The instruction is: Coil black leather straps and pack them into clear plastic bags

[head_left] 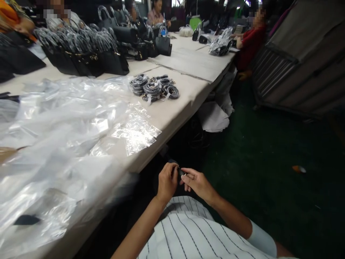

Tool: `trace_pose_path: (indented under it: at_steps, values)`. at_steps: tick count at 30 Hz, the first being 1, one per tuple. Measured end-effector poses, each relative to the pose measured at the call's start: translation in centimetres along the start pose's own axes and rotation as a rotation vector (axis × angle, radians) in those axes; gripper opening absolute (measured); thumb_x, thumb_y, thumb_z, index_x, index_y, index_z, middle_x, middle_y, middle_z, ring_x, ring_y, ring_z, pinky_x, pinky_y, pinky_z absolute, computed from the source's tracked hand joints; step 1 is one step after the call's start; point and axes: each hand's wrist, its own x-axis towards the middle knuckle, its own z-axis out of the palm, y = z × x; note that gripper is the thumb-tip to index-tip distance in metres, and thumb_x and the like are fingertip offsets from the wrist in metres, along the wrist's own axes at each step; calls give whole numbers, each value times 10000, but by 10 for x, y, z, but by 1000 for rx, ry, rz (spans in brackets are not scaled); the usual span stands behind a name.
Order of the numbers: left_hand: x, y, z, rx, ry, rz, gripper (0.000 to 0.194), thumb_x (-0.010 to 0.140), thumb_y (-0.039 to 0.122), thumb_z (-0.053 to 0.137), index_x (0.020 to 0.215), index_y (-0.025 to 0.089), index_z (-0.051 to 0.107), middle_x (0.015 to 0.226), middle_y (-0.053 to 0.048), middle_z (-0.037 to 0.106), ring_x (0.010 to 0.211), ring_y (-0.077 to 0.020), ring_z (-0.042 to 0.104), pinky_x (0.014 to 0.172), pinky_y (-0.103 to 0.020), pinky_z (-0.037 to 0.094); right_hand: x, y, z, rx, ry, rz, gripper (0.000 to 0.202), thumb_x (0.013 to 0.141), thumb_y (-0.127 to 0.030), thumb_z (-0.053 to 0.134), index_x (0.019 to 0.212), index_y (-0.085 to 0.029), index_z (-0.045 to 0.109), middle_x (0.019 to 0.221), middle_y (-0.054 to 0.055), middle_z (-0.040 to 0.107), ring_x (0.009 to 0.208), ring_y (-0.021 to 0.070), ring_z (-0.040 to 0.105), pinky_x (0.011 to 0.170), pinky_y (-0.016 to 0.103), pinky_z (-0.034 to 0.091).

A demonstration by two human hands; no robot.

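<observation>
Over my lap, beside the table's edge, my left hand (167, 181) and my right hand (198, 183) meet around a small dark item (181, 172) with a bit of gold-coloured metal. The fingers of both hands are closed on it. Its full shape is hidden by the fingers. On the table (185, 84) lie several coiled black straps (152, 89) in clear wrap. Nearer to me, clear plastic bags (78, 115) are spread in a loose heap.
Black handbags (83, 61) with wrapped handles stand along the table's far left. People sit or stand around the table, one in a red top (252, 45). A large cart (302, 64) stands at the right on the green floor (256, 154).
</observation>
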Motion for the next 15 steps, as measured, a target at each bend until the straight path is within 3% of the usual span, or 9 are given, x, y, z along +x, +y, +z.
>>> trace_pose_path:
  at_steps: [4, 8, 11, 13, 15]
  values:
    - [-4, 3, 1, 20, 12, 112, 157, 960, 136, 431, 991, 167, 581, 862, -51, 601, 778, -146, 593, 726, -278, 525, -3, -8, -1, 66, 27, 36, 421, 797, -491, 701, 964, -119, 598, 659, 25, 671, 514, 113, 539, 499, 249, 367]
    - [7, 24, -6, 61, -13, 313, 211, 925, 79, 460, 1090, 148, 572, 893, -82, 618, 795, -167, 583, 707, -296, 541, -13, -26, -1, 409, -35, 63, 360, 762, -382, 771, 970, -138, 609, 738, 16, 645, 628, 115, 550, 602, 254, 409]
    - [33, 69, -15, 119, 14, 621, 226, 908, 69, 481, 1121, 66, 555, 879, -115, 635, 755, -186, 580, 639, -318, 542, -35, -48, -12, 511, 67, -50, 351, 750, -369, 791, 1007, -188, 634, 780, 10, 606, 661, 126, 526, 623, 267, 429]
    - [56, 111, -22, 128, 12, 817, 192, 925, 77, 449, 1038, 44, 600, 846, -114, 648, 732, -192, 596, 626, -332, 533, -56, -64, -31, 411, 222, -150, 395, 714, -403, 815, 1025, -230, 644, 807, 29, 607, 671, 160, 532, 616, 301, 451]
    - [77, 156, -27, 124, -98, 934, 318, 968, 88, 340, 947, 53, 655, 799, -97, 650, 705, -179, 605, 619, -331, 515, -77, -75, -57, 239, 398, -229, 444, 693, -451, 818, 1053, -252, 651, 814, 59, 616, 668, 196, 544, 601, 340, 467]
